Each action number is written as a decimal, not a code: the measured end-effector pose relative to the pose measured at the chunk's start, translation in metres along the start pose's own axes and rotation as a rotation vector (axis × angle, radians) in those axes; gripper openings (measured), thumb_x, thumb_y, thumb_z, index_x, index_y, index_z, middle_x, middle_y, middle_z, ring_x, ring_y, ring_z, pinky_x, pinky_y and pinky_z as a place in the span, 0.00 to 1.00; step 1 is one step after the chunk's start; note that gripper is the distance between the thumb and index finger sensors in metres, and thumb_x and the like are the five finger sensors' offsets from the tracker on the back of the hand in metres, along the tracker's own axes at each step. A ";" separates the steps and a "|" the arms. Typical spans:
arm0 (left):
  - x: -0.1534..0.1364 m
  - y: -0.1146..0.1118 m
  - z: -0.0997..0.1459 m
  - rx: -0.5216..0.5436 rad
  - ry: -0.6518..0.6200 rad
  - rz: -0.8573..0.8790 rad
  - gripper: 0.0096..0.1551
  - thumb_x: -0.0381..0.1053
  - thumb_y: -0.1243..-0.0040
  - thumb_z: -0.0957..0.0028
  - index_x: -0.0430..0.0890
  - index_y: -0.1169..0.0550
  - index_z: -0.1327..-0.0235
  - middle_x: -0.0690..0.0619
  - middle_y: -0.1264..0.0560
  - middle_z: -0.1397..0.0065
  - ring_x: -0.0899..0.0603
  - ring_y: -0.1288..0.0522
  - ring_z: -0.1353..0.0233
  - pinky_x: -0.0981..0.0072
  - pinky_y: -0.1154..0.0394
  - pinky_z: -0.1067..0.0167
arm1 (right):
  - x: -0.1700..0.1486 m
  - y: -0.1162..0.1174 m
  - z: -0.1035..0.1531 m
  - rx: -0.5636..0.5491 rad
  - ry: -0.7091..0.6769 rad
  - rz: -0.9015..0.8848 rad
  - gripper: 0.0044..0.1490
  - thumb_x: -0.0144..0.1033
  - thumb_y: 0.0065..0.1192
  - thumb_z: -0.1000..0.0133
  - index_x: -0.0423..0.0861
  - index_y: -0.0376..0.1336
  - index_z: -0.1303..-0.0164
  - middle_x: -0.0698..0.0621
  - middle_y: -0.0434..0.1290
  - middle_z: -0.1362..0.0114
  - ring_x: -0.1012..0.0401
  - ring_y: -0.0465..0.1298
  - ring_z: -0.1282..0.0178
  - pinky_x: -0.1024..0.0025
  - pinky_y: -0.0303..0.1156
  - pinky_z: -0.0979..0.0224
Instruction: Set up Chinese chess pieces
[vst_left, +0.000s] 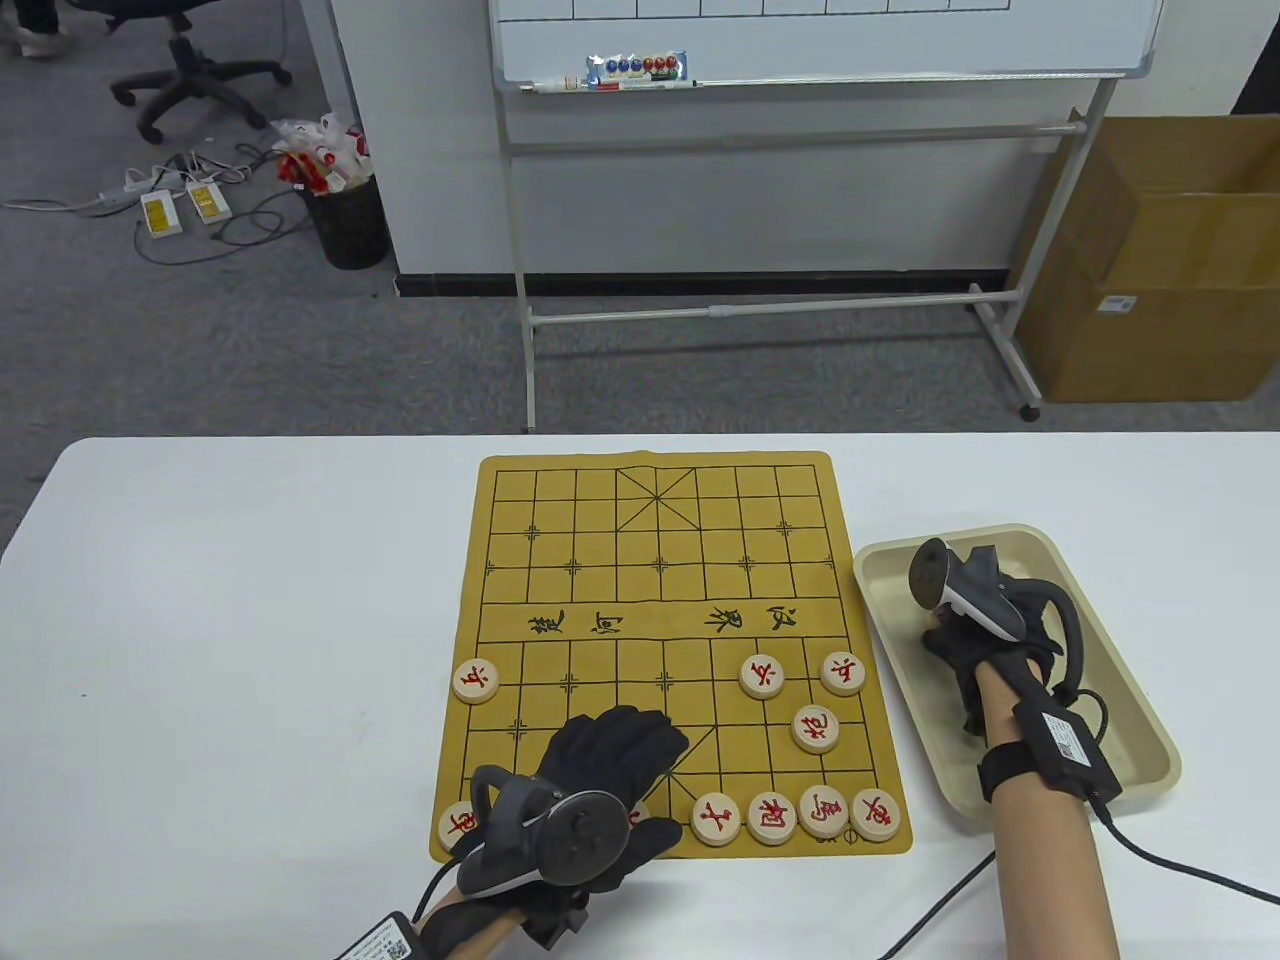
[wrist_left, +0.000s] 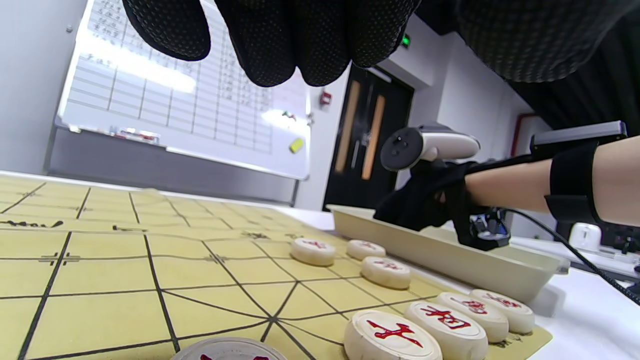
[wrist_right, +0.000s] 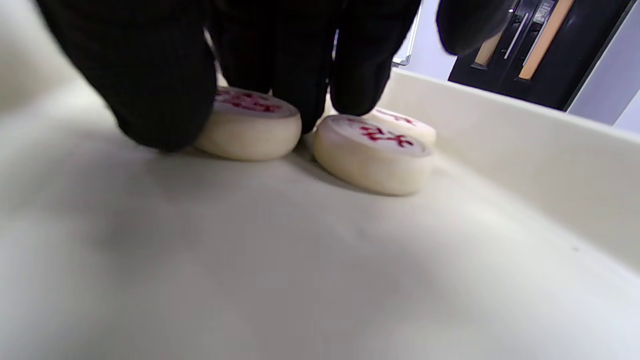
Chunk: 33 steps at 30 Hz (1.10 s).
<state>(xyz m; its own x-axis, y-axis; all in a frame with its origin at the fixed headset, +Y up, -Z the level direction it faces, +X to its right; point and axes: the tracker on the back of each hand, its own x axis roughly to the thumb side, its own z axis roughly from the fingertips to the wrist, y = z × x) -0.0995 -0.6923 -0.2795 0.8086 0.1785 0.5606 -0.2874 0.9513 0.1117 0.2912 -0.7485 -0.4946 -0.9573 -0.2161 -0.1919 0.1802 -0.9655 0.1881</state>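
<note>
even bright indoor light | whiteboard (wrist_left: 165, 100) glare | right wrist view soft, blurred

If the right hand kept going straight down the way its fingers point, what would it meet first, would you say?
Most likely the chess pieces in the tray: the right hand has its fingertips at or almost on them. Actual contact is hard to judge.

We count nine cream, red-marked pieces (vst_left: 773, 817) flat on the yellow board (vst_left: 600, 520); maybe three more in the tray (wrist_right: 525, 145).
</note>
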 end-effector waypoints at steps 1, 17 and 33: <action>0.000 0.000 0.000 -0.001 0.001 0.001 0.48 0.69 0.42 0.62 0.54 0.37 0.26 0.54 0.36 0.18 0.43 0.35 0.17 0.38 0.37 0.23 | 0.000 0.000 0.000 -0.001 -0.001 0.007 0.48 0.52 0.74 0.55 0.54 0.59 0.23 0.52 0.73 0.23 0.52 0.70 0.17 0.36 0.54 0.17; -0.014 0.012 -0.002 0.026 0.044 0.054 0.49 0.69 0.42 0.63 0.55 0.38 0.25 0.54 0.36 0.17 0.43 0.36 0.17 0.38 0.38 0.23 | 0.024 -0.072 0.083 -0.362 -0.281 -0.176 0.47 0.53 0.71 0.52 0.49 0.60 0.22 0.47 0.73 0.24 0.47 0.74 0.23 0.33 0.55 0.19; -0.034 0.026 -0.001 0.101 0.126 0.055 0.49 0.69 0.44 0.62 0.55 0.38 0.25 0.54 0.36 0.17 0.43 0.36 0.16 0.38 0.38 0.23 | 0.179 -0.042 0.234 -0.149 -0.908 -0.244 0.47 0.53 0.70 0.52 0.48 0.61 0.23 0.46 0.74 0.24 0.48 0.75 0.23 0.35 0.56 0.19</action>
<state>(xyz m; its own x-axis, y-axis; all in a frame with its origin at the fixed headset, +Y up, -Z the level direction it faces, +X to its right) -0.1339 -0.6730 -0.2964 0.8466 0.2657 0.4612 -0.3778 0.9103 0.1691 0.0597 -0.7124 -0.3119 -0.7711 0.1287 0.6236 -0.0806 -0.9912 0.1048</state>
